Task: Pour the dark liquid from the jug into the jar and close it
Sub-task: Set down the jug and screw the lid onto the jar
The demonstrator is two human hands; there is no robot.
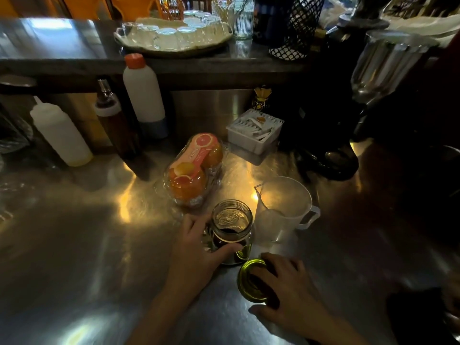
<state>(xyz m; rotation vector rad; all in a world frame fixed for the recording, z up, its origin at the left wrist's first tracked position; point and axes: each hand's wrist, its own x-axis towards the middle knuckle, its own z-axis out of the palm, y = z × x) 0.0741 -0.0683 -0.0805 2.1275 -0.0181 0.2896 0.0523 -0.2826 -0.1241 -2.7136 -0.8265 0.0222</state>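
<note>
Head view, steel counter (82, 257), landmark = the glass jar (232, 231). Far left of jar, near the back: white squeeze bottle (61, 135), dark bottle with pourer (114, 123), white bottle with orange cap (144, 95). Just behind-left of jar: clear pack of oranges (193, 170). Left hand (196, 252) wraps jar from its left side, thumb across the front, fingers behind. Jar upright, mouth open, dark liquid in the lower part. In front-right of jar: green lid (251, 281) on counter, right hand (286, 287) fingers curled over it, gripping. Just right of jar, nearly touching: clear plastic jug (283, 210), upright, looks empty, handle pointing right. Behind-right: white box of packets (254, 130).
</note>
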